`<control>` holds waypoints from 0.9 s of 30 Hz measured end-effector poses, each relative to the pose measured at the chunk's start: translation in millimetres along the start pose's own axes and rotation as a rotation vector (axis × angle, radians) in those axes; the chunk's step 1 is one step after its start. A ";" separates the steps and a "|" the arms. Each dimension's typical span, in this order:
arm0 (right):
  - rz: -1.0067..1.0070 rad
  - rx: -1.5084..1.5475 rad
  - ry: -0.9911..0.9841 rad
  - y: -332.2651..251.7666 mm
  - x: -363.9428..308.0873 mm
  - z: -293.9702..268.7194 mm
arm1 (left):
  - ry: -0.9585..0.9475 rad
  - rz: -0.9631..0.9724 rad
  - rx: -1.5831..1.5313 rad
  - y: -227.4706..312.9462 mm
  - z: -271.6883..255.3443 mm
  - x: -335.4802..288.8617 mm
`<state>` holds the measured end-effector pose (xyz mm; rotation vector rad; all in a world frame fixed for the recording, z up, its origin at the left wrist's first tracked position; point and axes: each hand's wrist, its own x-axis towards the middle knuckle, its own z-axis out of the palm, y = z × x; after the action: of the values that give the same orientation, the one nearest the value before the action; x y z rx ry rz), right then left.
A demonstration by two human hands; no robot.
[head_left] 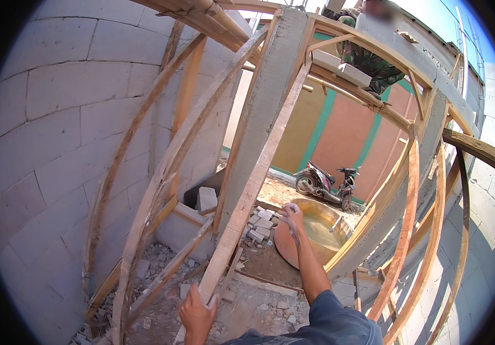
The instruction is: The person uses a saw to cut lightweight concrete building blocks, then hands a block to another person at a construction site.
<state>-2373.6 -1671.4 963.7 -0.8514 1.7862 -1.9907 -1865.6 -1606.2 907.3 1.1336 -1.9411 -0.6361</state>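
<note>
Your left hand (pixel 197 310): fingers clamped on lower end of long wooden batten (pixel 253 192). Your right hand (pixel 293 217): raised, fingers bent; can't tell whether gripping.

From my end I see a building site, partly open to the sky: bare block walls (pixel 63 118), a rough concrete column (pixel 270 98), slanting timber braces (pixel 413 198), rubble (pixel 149 261) strewn over the ground and a heap of broken blocks (pixel 262 225). A person (pixel 383 75) is up on the framework.
</note>
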 end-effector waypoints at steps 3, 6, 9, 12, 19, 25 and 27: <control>0.505 -0.266 -0.229 137.6 -104.0 3.4 | 0.106 0.042 0.091 -19.0 -1.1 0.8; 0.600 -0.519 -0.173 279.5 -204.0 -93.7 | 0.024 0.025 0.038 -7.7 6.8 -1.9; 0.853 -0.667 -0.200 377.9 -327.3 -148.8 | 0.023 0.013 0.039 -6.5 0.7 -2.1; 0.912 -0.635 -0.214 407.3 -437.2 -237.9 | 0.013 0.039 -0.024 5.5 2.1 -6.0; 1.074 -0.468 -0.186 397.0 -533.0 -208.5 | 0.037 0.088 -0.011 -8.6 -2.6 -5.7; 0.992 -0.414 -0.253 392.5 -532.9 -186.8 | 0.014 0.072 -0.057 -4.7 -3.7 -6.0; 0.937 -0.399 -0.290 392.1 -527.0 -179.4 | 0.012 0.074 -0.071 -0.8 -5.6 -7.3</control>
<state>-2138.5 -1272.8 464.2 -0.2579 1.9104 -0.8961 -1858.4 -1600.3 907.2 1.0148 -1.9257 -0.6512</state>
